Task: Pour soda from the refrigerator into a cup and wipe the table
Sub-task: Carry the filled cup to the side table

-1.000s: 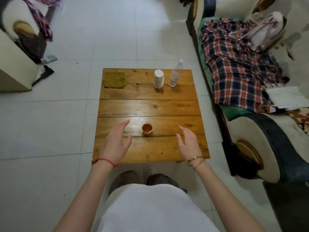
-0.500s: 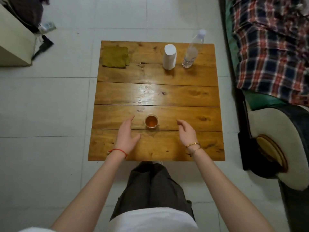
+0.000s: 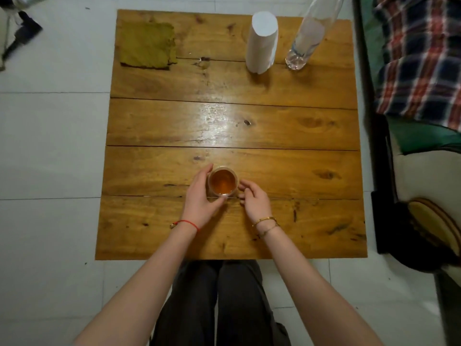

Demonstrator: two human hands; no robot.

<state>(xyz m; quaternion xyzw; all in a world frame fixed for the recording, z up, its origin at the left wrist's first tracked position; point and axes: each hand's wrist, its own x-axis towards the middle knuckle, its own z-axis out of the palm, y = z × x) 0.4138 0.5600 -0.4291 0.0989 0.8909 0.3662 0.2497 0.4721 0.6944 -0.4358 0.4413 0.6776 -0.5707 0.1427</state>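
A small clear cup (image 3: 222,184) of amber soda stands on the wooden table (image 3: 287,126), near its front middle. My left hand (image 3: 201,201) wraps around the cup's left and near side, with the thumb under its front rim. My right hand (image 3: 254,198) is just right of the cup. Its fingers are loosely curled and the fingertips are at the cup's right wall, while the thumb stays off it. A folded olive-green cloth (image 3: 147,45) lies flat at the table's far left corner.
A white cylinder (image 3: 262,43) and a clear plastic bottle (image 3: 308,38) stand at the table's far right. A sofa with a plaid blanket (image 3: 421,58) runs along the right side. White tiled floor lies to the left, with dark clutter (image 3: 22,36) at the top left.
Both hands have closed in on the cup from either side, and my left hand now grips it. My head has moved forward over the table and looks more steeply down.
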